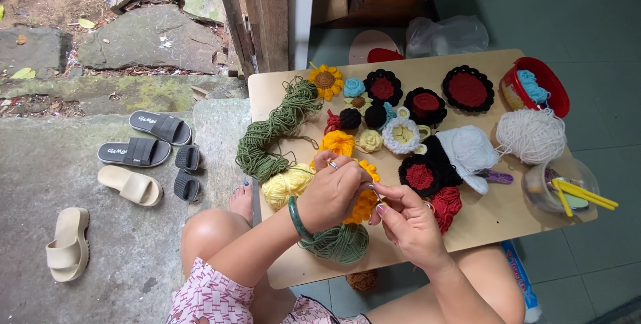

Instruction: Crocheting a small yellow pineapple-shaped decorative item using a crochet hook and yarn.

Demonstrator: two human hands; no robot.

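Crochet hook (378,195) slants up-left, pinched by right hand (408,220); left hand (332,190) pinches orange flower (364,202).

Even, soft daylight, bright overall; no glare. Faint, diffuse shadows under the hands on the tabletop (481,224) and beside the sandals (137,152). Focus sharp across centre. Slight wide-angle bending at frame edges; corners mildly softer.
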